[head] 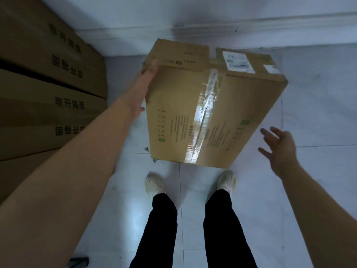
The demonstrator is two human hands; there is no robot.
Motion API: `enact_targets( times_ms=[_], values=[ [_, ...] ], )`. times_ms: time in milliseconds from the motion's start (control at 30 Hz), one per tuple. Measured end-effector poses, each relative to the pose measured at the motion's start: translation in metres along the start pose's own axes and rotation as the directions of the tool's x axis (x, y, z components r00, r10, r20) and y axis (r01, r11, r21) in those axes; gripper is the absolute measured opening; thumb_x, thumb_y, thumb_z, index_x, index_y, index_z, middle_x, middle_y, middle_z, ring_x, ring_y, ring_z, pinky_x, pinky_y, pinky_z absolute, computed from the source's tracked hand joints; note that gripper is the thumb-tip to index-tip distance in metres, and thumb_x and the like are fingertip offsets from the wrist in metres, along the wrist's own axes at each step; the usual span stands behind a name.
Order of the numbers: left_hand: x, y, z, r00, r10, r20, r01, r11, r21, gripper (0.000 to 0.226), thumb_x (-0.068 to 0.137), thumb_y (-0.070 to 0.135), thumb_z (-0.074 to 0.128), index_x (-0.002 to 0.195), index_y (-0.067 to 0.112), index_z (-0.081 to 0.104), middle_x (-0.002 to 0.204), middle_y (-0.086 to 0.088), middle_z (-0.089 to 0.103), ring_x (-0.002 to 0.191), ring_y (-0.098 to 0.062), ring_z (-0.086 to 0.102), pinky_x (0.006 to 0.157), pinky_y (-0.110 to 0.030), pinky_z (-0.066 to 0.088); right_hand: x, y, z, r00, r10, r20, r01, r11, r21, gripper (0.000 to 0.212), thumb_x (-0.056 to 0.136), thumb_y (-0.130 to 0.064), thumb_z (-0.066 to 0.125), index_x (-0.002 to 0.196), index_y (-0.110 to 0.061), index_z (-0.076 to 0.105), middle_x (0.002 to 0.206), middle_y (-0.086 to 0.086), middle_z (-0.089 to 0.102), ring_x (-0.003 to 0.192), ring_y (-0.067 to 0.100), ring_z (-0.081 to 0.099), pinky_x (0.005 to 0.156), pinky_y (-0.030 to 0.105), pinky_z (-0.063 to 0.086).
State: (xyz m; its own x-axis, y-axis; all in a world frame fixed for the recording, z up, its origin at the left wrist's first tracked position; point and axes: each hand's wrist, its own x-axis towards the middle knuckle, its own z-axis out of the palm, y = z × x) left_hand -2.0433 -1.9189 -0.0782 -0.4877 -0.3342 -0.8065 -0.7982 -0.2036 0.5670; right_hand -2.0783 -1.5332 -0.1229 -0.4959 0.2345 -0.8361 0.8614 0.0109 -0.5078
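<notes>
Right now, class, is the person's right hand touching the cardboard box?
No, the right hand is spread open beside the cardboard box with floor showing between them, while only the left hand touches it.

Dim, cool indoor light. Glare streaks the tape point(207, 105) on the cardboard box point(173, 97). The floor tiles point(133, 213) show a soft reflection. The stacked cartons point(38, 105) at the left edge lie in shadow. Straight lines bow at the edges. The right hand point(280, 149) is slightly blurred.

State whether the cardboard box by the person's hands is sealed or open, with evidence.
Sealed. The cardboard box has clear tape running down its flap seam, and both flaps lie flat.
</notes>
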Motion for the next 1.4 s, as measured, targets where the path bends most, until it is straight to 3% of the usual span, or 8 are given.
enact_targets(
  times_ms=[167,367,667,867,1000,1067,1167,1400],
  values=[
    [0.005,0.001,0.056,0.97,-0.154,0.19,0.142,0.987,0.077,0.092,0.089,0.083,0.008,0.144,0.023,0.051,0.158,-0.003,0.039,0.148,-0.025,0.028,0.116,-0.07,0.01,-0.007,0.004,0.085,0.895,0.095,0.436,0.091,0.918,-0.387,0.03,0.106,-0.039,0.04,0.133,-0.029,0.049,0.125,0.002,0.07,0.122,0.02,0.057,0.106,0.047,0.042],
    [0.005,-0.054,0.082,0.977,-0.207,0.053,0.201,0.974,0.102,0.078,0.101,0.067,0.011,0.146,0.016,0.05,0.157,-0.006,0.041,0.147,-0.027,0.032,0.121,-0.051,0.019,0.032,0.04,0.041,0.986,-0.014,0.168,0.114,0.792,-0.6,0.035,0.097,-0.036,0.052,0.128,-0.027,0.065,0.122,-0.002,0.067,0.116,0.026,0.063,0.101,0.052,0.053],
    [0.051,-0.085,0.164,0.977,-0.191,0.091,0.189,0.982,0.028,0.074,0.1,0.068,0.011,0.161,0.024,0.016,0.167,0.0,0.019,0.153,-0.02,0.018,0.123,-0.045,0.014,0.094,0.047,-0.05,0.996,-0.09,0.027,0.081,0.671,-0.737,0.063,0.096,-0.037,0.059,0.153,-0.019,0.04,0.149,0.006,0.049,0.135,0.032,0.048,0.11,0.045,0.041],
    [0.118,-0.131,0.188,0.962,-0.238,-0.13,0.227,0.969,-0.099,0.092,0.092,0.079,0.024,0.159,0.027,-0.012,0.169,0.0,0.001,0.155,-0.024,0.01,0.124,-0.052,0.014,0.176,0.028,-0.052,0.971,-0.241,-0.006,0.152,0.631,-0.761,0.087,0.095,-0.043,0.059,0.162,-0.011,0.013,0.168,0.01,0.015,0.154,0.028,0.016,0.124,0.049,0.021],
    [0.119,-0.141,0.186,0.973,-0.226,-0.052,0.212,0.957,-0.196,0.072,0.096,0.075,0.016,0.147,0.03,0.04,0.127,0.011,0.059,0.113,-0.007,0.058,0.088,-0.033,0.048,0.195,0.027,-0.041,0.993,-0.12,0.01,0.101,0.788,-0.607,0.097,0.08,-0.061,0.061,0.159,-0.017,0.025,0.152,0.007,0.047,0.134,0.032,0.05,0.111,0.047,0.043],
    [0.112,-0.139,0.188,0.976,-0.209,-0.064,0.195,0.964,-0.182,0.063,0.099,0.071,0.014,0.138,0.034,0.047,0.104,0.014,0.06,0.091,-0.002,0.058,0.075,-0.03,0.048,0.188,0.036,-0.025,0.996,-0.08,0.038,0.088,0.837,-0.54,0.1,0.074,-0.07,0.058,0.157,-0.021,0.031,0.144,0.003,0.055,0.127,0.028,0.057,0.11,0.053,0.043],
    [0.101,-0.13,0.187,0.97,-0.225,-0.09,0.195,0.944,-0.266,0.076,0.097,0.073,0.016,0.156,0.026,0.029,0.134,-0.001,0.057,0.122,-0.019,0.051,0.115,-0.051,0.031,0.156,0.045,0.016,0.97,0.003,0.244,0.131,0.838,-0.529,0.104,0.083,-0.075,0.057,0.162,-0.022,0.016,0.165,0.002,0.027,0.149,0.026,0.031,0.122,0.055,0.023],
    [0.076,-0.101,0.186,0.97,-0.242,-0.014,0.237,0.961,-0.141,0.076,0.101,0.068,0.016,0.16,0.019,0.017,0.167,-0.003,0.019,0.152,-0.023,0.021,0.124,-0.05,0.016,0.159,0.022,0.019,0.985,-0.151,0.078,0.165,0.741,-0.65,0.068,0.103,-0.047,0.044,0.16,-0.016,0.024,0.164,0.01,0.026,0.149,0.033,0.029,0.12,0.051,0.027]
  ],
)
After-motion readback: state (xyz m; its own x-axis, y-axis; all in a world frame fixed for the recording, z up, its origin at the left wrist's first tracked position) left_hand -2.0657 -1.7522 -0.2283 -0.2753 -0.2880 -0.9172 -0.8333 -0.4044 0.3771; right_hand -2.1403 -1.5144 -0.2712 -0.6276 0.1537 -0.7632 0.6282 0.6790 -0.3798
